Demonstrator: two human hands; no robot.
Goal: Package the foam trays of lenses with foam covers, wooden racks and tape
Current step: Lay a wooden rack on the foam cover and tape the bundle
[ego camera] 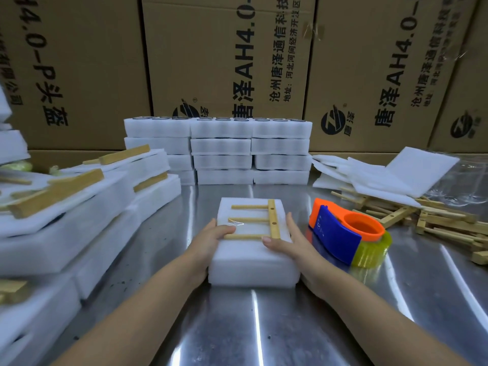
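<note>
Foam package: white rectangular foam package, thick and layered with soft edges, flat on the shiny steel table, centre, close in front of the body.
Rack on top: pale wooden rack lying flat on the foam package; three thin dowels running left from one drilled crossbar near the right edge.
Tape: glint of clear tape by the middle dowel's left end; extent hard to make out.
Left hand: left hand clasping the left side, thumb laid over the top by the dowel ends, fingers against the side wall.
Right hand: right hand clasping the right side, thumb over the top by the crossbar's near end, fingers stretched along the wall.
Hidden: contents covered by foam; lower fingertips out of sight.
Beside: orange-and-blue tape dispenser with a yellowish roll, just right of the right hand.
Behind: stacked white foam trays, dark lens rims barely showing on the top row.
Edges: finished packs at left blurred and cut off; loose foam sheets partly covering a heap of spare racks at right.
</note>
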